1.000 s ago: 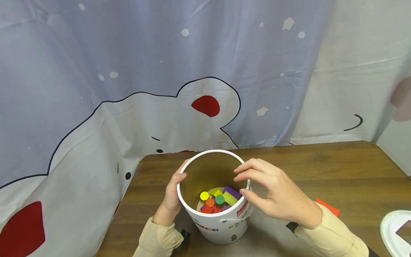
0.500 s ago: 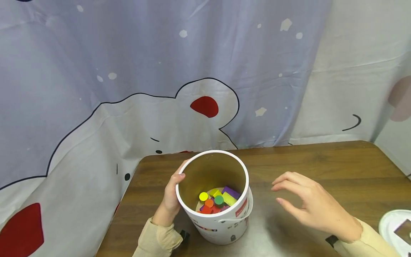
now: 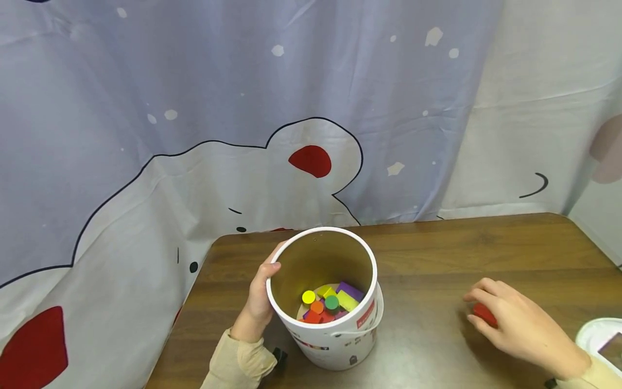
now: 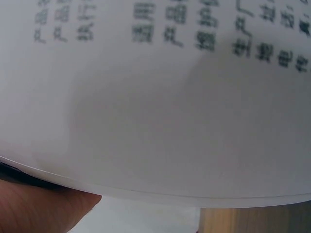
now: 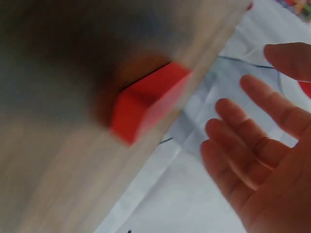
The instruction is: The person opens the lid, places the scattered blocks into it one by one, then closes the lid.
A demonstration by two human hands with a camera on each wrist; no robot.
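Note:
My left hand [image 3: 257,300] grips the rim of a white bucket [image 3: 323,354], thumb over the edge and fingers behind the outer wall. The bucket stands on the table, with colored toy blocks at its bottom: a yellow cylinder [image 3: 308,297], a green cylinder [image 3: 332,303], a purple block [image 3: 351,290] and several more. Bucket wall [image 4: 146,121] fills most of the left wrist view. To the right, my right hand [image 3: 525,324] hovers around a red block [image 3: 485,314] on the tabletop. In the right wrist view, a gap separates its relaxed fingers [image 5: 233,116] from the block.
A wooden table [image 3: 423,259] lies under everything. White and round, a lid-like piece [image 3: 585,337] with a brown middle is cut off at the right edge. A patterned curtain [image 3: 233,97] hangs behind the table. The bucket's handle [image 3: 380,310] hangs down its right side.
My right hand has moved from the bucket's rim rightward and down to the red block. The left hand and the bucket have stayed in place.

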